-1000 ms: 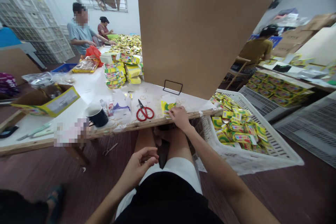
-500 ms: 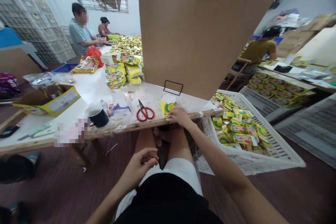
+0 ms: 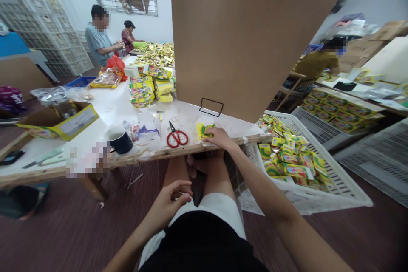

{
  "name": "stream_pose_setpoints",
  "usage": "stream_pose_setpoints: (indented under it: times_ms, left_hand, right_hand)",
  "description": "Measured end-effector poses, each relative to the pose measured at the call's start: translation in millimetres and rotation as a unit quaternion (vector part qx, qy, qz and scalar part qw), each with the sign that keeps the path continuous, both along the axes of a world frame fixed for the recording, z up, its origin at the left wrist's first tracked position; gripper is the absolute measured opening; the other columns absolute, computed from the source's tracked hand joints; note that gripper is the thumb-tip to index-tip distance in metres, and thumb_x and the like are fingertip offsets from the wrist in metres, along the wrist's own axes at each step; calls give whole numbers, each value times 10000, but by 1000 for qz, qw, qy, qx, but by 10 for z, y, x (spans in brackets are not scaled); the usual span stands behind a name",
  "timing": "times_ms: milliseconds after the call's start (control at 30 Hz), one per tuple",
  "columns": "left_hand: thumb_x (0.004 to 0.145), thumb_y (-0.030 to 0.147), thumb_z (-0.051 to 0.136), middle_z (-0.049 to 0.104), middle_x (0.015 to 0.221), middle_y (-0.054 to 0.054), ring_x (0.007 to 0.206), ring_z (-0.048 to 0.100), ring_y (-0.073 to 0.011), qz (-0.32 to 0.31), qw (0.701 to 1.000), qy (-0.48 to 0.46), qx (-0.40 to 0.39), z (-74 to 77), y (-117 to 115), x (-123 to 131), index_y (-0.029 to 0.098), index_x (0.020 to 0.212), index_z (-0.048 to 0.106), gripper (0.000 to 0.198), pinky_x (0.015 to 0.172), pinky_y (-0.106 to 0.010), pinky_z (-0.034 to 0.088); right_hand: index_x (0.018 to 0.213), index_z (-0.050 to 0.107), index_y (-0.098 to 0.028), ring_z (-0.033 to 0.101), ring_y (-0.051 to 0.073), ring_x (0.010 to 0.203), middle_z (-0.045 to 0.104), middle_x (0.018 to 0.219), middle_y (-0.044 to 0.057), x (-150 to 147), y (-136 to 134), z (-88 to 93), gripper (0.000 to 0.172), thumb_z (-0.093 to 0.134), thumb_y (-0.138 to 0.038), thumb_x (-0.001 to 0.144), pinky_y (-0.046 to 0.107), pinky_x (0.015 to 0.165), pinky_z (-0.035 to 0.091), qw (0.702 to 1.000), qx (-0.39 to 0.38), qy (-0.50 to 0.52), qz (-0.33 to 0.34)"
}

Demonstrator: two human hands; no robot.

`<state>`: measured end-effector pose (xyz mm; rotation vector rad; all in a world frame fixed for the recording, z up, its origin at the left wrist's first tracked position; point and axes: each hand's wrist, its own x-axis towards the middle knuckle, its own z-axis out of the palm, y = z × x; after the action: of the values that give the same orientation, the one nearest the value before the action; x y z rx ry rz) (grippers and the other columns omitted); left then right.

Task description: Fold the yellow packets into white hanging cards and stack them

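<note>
On a white, wood-edged tabletop (image 3: 111, 104) before brown cardboard (image 3: 242, 42) lies yellow-and-green printed packaging (image 3: 200, 130) under the right hand (image 3: 219, 137), left hand (image 3: 172, 200) curled; whether either pinches, I cannot tell.

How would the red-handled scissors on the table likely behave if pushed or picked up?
Lying flat on the table, the scissors would probably slide or pivot rather than roll. The metal-looking blades suggest they would stay stiff when lifted. Their large red loops might offer an easy grip.
</note>
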<state>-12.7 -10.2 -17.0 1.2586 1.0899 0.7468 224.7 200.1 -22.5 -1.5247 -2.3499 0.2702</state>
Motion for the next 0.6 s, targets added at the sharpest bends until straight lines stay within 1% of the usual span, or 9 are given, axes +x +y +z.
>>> stream_pose_setpoints:
  times_ms: [67, 167, 300, 400, 500, 600]
  left_hand:
    - [776, 341, 611, 682, 985, -151, 879, 654, -233, 0, 1000, -1, 0, -2, 1, 0, 107, 1120, 561, 419, 795, -365, 491]
    - [772, 343, 617, 685, 957, -140, 864, 654, -230, -5, 1000, 0, 2, 5, -6, 8, 110, 1117, 567, 420, 779, -359, 493]
    - [780, 328, 609, 686, 962, -136, 855, 654, -224, -9, 1000, 3, 5, 33, -28, 11, 121, 1112, 574, 392, 773, -354, 489]
    - [785, 319, 606, 686, 949, -135, 851, 652, -225, -8, 1000, 3, 9, 52, -41, 3, 121, 1106, 576, 379, 768, -353, 490]
    - [789, 312, 603, 688, 942, -134, 858, 649, -227, -10, 1000, 4, 16, 53, -45, -10, 122, 1108, 577, 373, 773, -357, 491]
    - [790, 311, 602, 687, 951, -141, 872, 646, -232, -11, 1000, 4, 24, 39, -40, -18, 117, 1111, 576, 375, 780, -362, 492]
  right_hand:
    - [987, 717, -220, 628, 216, 993, 693, 1069, 41, 2, 20, 41, 287, 657, -407, 778, 297, 865, 450, 1000, -15, -4, 8]
    - [962, 726, -235, 647, 203, 937, 699, 1056, 28, 8, 30, 73, 255, 666, -393, 771, 274, 809, 467, 1000, -27, -7, 7]
    - [949, 731, -253, 643, 211, 954, 699, 1057, 26, 20, 35, 70, 251, 694, -393, 744, 276, 798, 470, 1000, -26, -2, 2]
    - [890, 743, -264, 640, 210, 965, 712, 1015, 20, 35, 37, 78, 194, 666, -395, 772, 274, 796, 468, 1000, -21, 4, 12]
    - [857, 748, -269, 649, 201, 937, 715, 1004, 11, 51, 33, 91, 163, 645, -377, 791, 265, 774, 469, 1000, -13, 9, 23]
    - [812, 747, -263, 658, 185, 878, 725, 956, 2, 56, 34, 98, 109, 658, -315, 779, 246, 741, 466, 1000, 3, 13, 25]
